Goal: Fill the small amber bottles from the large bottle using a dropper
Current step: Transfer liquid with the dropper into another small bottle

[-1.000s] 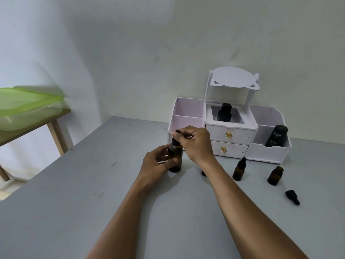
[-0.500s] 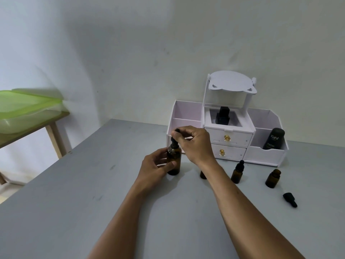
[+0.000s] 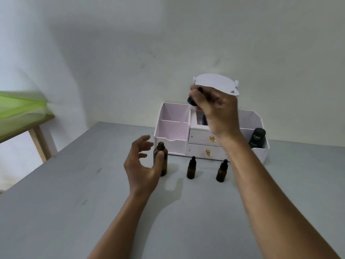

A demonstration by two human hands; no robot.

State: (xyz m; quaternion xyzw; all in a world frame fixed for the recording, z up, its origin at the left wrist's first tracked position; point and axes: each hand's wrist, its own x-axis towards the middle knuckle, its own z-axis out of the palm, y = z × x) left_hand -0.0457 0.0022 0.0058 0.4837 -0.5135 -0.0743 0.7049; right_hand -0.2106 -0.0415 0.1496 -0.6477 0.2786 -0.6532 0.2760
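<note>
- The large bottle [image 3: 160, 160] is standing upright and uncapped on the grey table [image 3: 74, 193], a little in front of the white organiser [image 3: 172, 135].
- The left hand [image 3: 141, 165] is sitting just left of it with fingers spread and loosely curled; only the thumb is touching the glass, so nothing is being gripped.
- The right hand [image 3: 214, 111] is hanging raised over the organiser, fingers pinched round the black cap of the dropper [image 3: 192, 100] (motion blur is softening this area).
- The dropper's tube is showing only as a faint pale streak below the cap; whether it is carrying liquid cannot be told.
- Two small amber bottles [image 3: 191, 168] [image 3: 221, 171], both capped, are standing apart from each other to the right of the large bottle, with bare table between them.
- The near half of the table is lying open apart from the two forearms crossing it.
- The table's left edge is running diagonally toward a wooden side table [image 3: 28, 128] carrying a blurred green container [image 3: 20, 105].
- The right forearm is covering part of the organiser's drawers and whatever is standing behind it.
- A dark Kahf container [image 3: 257, 137] is sitting in the organiser's right compartment, its lower part hidden by the wall.
</note>
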